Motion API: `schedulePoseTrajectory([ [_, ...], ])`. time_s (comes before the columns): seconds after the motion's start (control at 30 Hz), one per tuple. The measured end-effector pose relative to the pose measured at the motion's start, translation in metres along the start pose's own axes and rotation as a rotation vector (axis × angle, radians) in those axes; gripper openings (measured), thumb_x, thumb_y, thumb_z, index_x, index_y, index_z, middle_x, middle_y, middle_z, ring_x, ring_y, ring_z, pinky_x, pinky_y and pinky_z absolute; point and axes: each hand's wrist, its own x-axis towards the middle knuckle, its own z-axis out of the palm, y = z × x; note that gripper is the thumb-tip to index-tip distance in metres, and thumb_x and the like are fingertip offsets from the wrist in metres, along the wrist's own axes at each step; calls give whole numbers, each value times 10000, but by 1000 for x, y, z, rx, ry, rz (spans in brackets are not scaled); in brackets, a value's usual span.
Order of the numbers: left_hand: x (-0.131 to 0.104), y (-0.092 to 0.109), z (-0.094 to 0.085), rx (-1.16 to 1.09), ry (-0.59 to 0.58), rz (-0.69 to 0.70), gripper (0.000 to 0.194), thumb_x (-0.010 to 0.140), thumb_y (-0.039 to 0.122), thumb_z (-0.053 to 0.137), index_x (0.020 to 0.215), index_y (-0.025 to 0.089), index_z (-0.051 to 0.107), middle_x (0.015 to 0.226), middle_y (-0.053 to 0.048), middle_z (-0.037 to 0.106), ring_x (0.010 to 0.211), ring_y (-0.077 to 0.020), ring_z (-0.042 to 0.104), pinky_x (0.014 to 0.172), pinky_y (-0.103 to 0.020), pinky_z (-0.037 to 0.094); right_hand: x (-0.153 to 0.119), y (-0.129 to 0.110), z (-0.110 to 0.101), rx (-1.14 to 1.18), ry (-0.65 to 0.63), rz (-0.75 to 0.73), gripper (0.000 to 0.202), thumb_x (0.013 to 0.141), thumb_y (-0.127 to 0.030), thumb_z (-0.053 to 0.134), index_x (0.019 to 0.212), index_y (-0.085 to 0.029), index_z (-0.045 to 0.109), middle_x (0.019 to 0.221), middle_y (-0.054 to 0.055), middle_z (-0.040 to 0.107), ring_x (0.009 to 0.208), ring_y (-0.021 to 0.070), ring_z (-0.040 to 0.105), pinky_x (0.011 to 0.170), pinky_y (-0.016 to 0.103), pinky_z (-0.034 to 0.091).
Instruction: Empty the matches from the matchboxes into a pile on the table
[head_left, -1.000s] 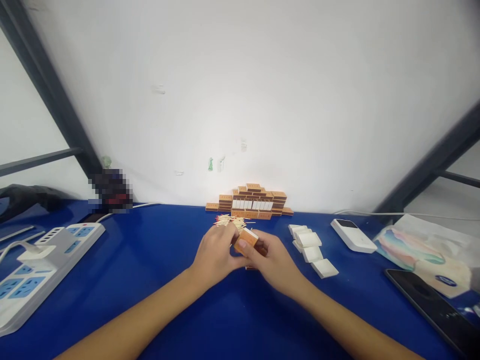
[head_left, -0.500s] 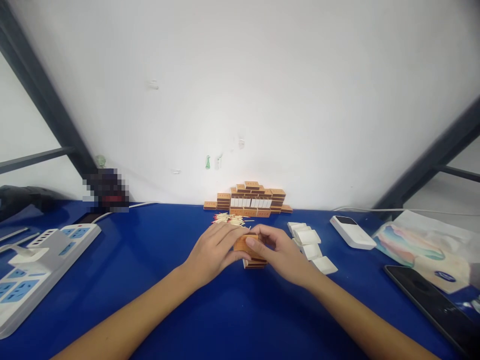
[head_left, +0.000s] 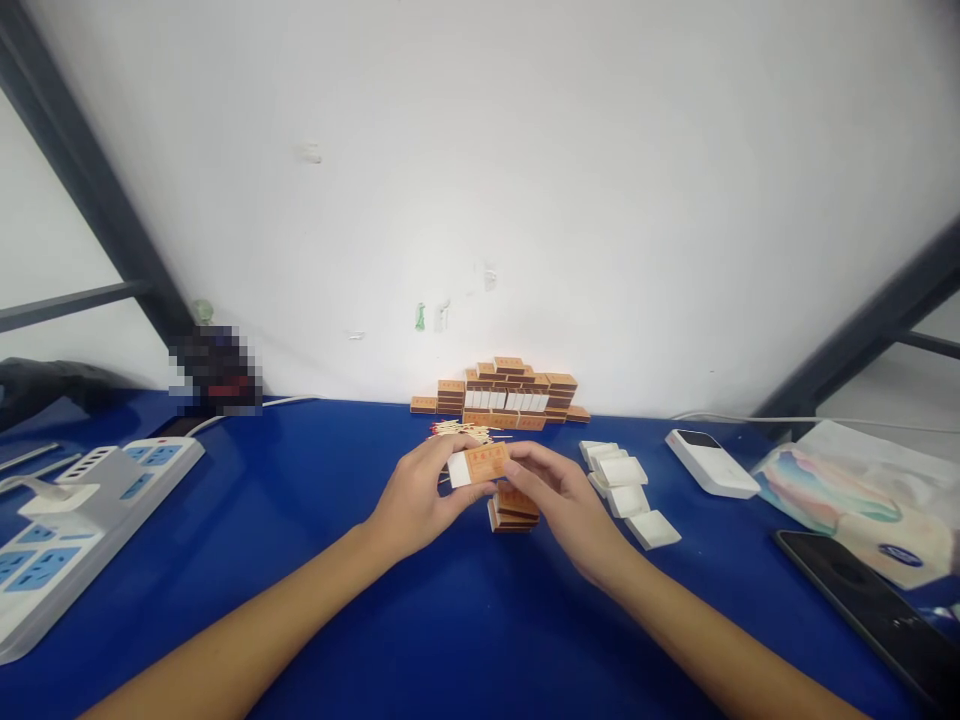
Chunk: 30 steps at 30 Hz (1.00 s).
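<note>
Between my two hands is an orange matchbox (head_left: 487, 463), its white inner tray slid partly out toward the left. My left hand (head_left: 421, 492) grips the tray end, thumb below and fingers above. On the right end of the sleeve, my right hand (head_left: 559, 500) is closed with its thumb in front. Just below the held box, a short stack of matchboxes (head_left: 514, 512) stands on the blue table. Behind my left fingers lies a heap of loose matches (head_left: 461, 430), partly hidden.
A stepped wall of matchboxes (head_left: 517, 422) stands against the white wall. Several white matchbox trays (head_left: 627, 500) lie right of my right hand. Farther right are a white power bank (head_left: 712, 470), a tissue pack (head_left: 847, 500) and a phone (head_left: 862, 610). A power strip (head_left: 97, 560) lies left.
The matchbox has been lifted off the stack and turned, and its white tray now sticks out on the left. My left hand has moved slightly left.
</note>
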Motion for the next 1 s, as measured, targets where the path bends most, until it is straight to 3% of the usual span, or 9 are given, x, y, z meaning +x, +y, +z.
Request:
schedulePoseTrajectory([
  [0.13,2,2,1,-164,-38,-151,472,798,448,821,1194,249,660,1096,-41,752,870,-194,709,725,-296,557,4,7,-4,-36,33,44,358,896,-553,679,956,-200,697,932,44,723,822,192,659,765,318,540],
  [0.27,5,-1,2,-349,-65,-294,447,796,407,826,1182,227,688,1114,-67,754,890,-211,718,725,-311,572,7,11,-9,-169,63,-42,328,915,-530,661,983,-212,706,986,66,734,853,217,664,781,358,551],
  [0.37,7,-3,1,-438,-63,-314,414,807,381,813,1166,208,701,1173,-94,741,1002,-241,719,820,-353,594,8,11,-12,-296,110,-207,241,935,-454,654,1015,-240,732,1109,91,723,989,256,664,853,411,557],
  [0.47,8,-3,-4,-442,-135,-295,559,751,381,858,1260,232,682,1244,-93,722,1074,-255,708,915,-389,585,9,10,-14,-370,90,-357,152,954,-334,622,919,-258,749,1182,86,698,1137,266,631,982,447,515],
  [0.57,8,-2,-9,-392,-216,-254,610,740,409,864,1297,246,678,1227,-82,734,1036,-255,715,888,-380,587,9,11,-16,-435,71,-404,190,947,-245,590,828,-258,738,1156,67,707,1113,250,647,999,431,496],
  [0.67,8,-2,-10,-290,-200,-200,484,784,440,826,1209,229,731,1167,-77,757,1032,-266,710,913,-390,564,8,12,-16,-461,77,-373,171,939,-248,578,894,-252,743,1057,64,732,1008,245,672,920,401,518],
  [0.77,7,-4,-9,-217,-159,-181,538,775,456,834,1252,245,704,1229,-75,736,1085,-268,690,932,-385,544,8,11,-17,-403,48,-262,196,945,-295,559,979,-234,742,1009,55,739,957,241,672,891,381,517],
  [0.9,5,-7,-8,-172,-169,-218,516,755,530,827,1148,228,683,1027,-35,771,808,-188,685,728,-301,532,11,9,-17,-235,35,-67,308,935,-459,587,891,-197,742,919,51,744,906,245,669,828,354,524],
  [1.0,4,-6,-9,-156,-150,-233,508,740,574,821,1018,204,613,852,3,748,694,-154,634,645,-265,484,12,10,-15,-175,79,52,410,852,-582,683,806,-178,732,842,58,740,819,234,657,730,333,521],
])
